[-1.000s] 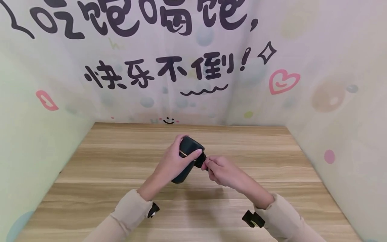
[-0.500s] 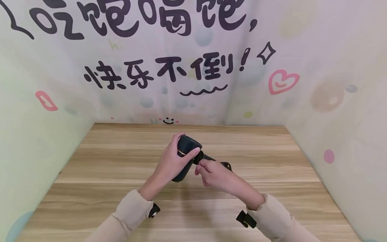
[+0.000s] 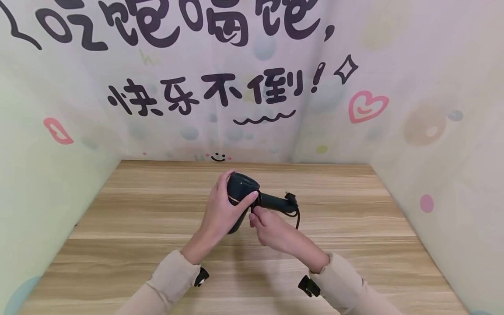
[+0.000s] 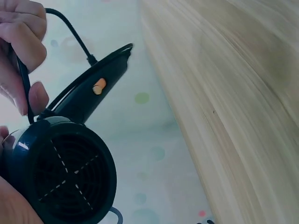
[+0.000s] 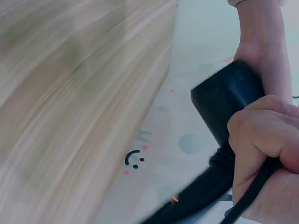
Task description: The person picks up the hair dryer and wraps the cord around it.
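Observation:
A dark hair dryer [image 3: 240, 186] is held over the table, its handle [image 3: 275, 202] pointing right. My left hand [image 3: 222, 210] grips the barrel, thumb across the near side. With curled fingers, my right hand [image 3: 275, 229] pinches the black cord [image 5: 254, 191] close to where handle and barrel meet. More cord is looped round the base of the handle, and the plug [image 3: 290, 197] sits by the handle's far end. In the left wrist view, the round rear grille [image 4: 70, 172] faces the camera and an orange switch [image 4: 99, 86] shows on the handle.
The wood-grain table [image 3: 157, 245] spreads beneath both hands. Behind it stands a pale printed backdrop [image 3: 220, 131] with dark lettering, and similar panels close off both sides. Small black devices [image 3: 309, 286] are strapped at the sleeve cuffs.
My right hand has moved left and toward me, round the dryer's handle with the cord. The handle and plug have come into view. The barrel has shifted slightly left and up in the head view.

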Tool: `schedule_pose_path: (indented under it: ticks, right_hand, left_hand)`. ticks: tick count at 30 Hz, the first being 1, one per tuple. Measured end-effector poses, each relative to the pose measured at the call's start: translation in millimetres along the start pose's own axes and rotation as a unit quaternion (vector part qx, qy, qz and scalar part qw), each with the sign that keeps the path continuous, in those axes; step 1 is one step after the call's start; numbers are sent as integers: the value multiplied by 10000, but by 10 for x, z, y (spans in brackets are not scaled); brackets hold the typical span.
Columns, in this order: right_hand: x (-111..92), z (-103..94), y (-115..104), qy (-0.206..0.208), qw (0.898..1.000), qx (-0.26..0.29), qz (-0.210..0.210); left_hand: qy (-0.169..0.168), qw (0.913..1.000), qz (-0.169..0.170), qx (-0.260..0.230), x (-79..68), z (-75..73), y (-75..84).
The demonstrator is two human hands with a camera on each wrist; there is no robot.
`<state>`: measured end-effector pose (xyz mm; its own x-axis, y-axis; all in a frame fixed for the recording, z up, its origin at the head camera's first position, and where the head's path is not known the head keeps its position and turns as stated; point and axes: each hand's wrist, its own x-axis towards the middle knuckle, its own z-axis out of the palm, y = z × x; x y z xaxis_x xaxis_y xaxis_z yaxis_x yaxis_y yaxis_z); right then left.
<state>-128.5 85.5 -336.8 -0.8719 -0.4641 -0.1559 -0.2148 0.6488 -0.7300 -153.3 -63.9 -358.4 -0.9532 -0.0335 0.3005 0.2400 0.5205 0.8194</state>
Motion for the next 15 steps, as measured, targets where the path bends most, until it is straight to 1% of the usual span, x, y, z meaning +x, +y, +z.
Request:
schedule_pose_path:
  ticks: [3, 7, 10, 13, 15]
  right_hand:
    - [26, 6, -2, 76, 9999, -34, -57]
    - [41, -3, -9, 272, 9990, -346, -93]
    - [46, -10, -11, 492, 9968, -602, -165]
    - [55, -14, -9, 785, 9929, -824, -338]
    - [64, -17, -5, 933, 9905, -891, -473]
  left_hand:
    - [-5, 9981, -207, -584, 12, -24, -19]
    - [-125, 9895, -636, -1292, 22, -67, -35]
    - [-236, 9794, -960, -1759, 21, -102, -36]
    - [-329, 9657, -1264, -2242, 27, -128, -29]
    - [-364, 9547, -1435, -2581, 24, -140, -18]
